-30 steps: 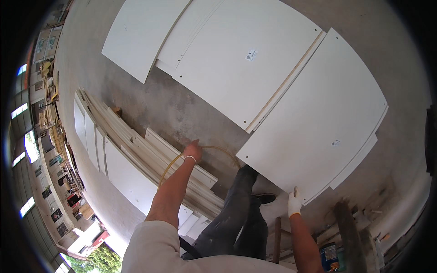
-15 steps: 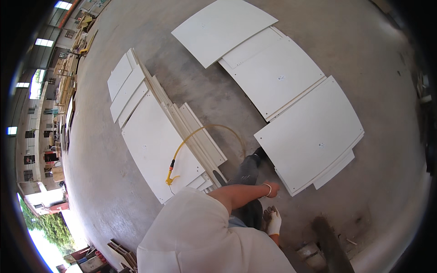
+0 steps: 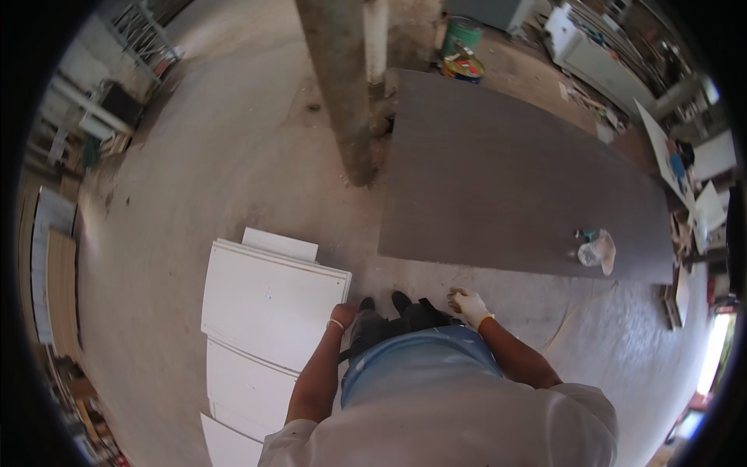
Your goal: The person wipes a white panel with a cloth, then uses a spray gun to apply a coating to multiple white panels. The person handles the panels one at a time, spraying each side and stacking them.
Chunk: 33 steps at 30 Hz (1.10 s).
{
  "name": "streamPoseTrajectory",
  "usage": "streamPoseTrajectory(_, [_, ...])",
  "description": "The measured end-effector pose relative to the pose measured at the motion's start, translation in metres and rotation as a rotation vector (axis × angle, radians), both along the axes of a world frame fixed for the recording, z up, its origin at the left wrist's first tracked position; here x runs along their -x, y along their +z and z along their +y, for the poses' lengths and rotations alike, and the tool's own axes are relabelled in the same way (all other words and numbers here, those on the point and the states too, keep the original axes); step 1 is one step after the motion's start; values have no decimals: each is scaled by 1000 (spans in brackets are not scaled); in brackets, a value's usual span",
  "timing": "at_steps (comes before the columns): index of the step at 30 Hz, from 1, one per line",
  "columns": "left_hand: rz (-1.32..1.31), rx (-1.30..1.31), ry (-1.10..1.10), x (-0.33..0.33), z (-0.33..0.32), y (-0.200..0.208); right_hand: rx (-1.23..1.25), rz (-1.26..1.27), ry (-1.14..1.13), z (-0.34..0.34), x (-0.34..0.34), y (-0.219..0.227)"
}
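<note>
My left hand [image 3: 343, 314], bare with a pale band at the wrist, hangs beside the right edge of a stack of white panels [image 3: 272, 300]. Its fingers are small and blurred, so their shape is unclear, and I cannot tell whether it touches the panels. My right hand [image 3: 470, 306], in a white work glove with dark fingertips, hangs at my other side with its fingers loosely bent and apart. Nothing shows in it. The nearest thing ahead of it is a large dark brown board [image 3: 506, 179].
On the board's right part lie a crumpled whitish bag [image 3: 597, 253] and a small green item. A thick post [image 3: 342, 101] rises ahead, near a green drum [image 3: 462, 37]. A yellow hose [image 3: 562, 328] crosses the floor at right. Boards lean at far left.
My view has swung right, from the two rows of white panels toward the brown board and post. The white stack now lies to my left. Both arms hang by my sides.
</note>
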<state>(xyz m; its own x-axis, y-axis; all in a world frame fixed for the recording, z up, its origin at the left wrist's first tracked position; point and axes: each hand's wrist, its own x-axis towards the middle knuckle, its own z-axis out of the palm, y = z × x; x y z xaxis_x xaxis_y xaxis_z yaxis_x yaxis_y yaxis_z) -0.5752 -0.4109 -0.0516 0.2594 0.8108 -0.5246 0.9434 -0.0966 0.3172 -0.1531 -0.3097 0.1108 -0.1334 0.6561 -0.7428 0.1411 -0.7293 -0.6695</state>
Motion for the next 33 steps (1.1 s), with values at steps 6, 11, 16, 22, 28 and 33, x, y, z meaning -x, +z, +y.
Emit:
streamPoseTrajectory(6, [239,297,-634,36,26,20,262,-67,-739,-145,-53,-72])
streamPoseTrajectory(11, [-80,305,-333,29,111,47,253,-139,-761,-296,-7,-149])
streamPoseTrajectory(16, [-249,171,-308,-89,237,115,383,-222,-622,-372,113,-198])
streamPoseTrajectory(22, [-175,-225,-839,-285,333,152,589,-149,-1272,-351,195,-206])
streamPoseTrajectory(28, [-36,-413,-1009,-403,297,92,656,-532,-1318,-407,100,-191])
streamPoseTrajectory(33, [72,-686,-1044,-420,259,71,891,-863,-1391,-519,-16,-187])
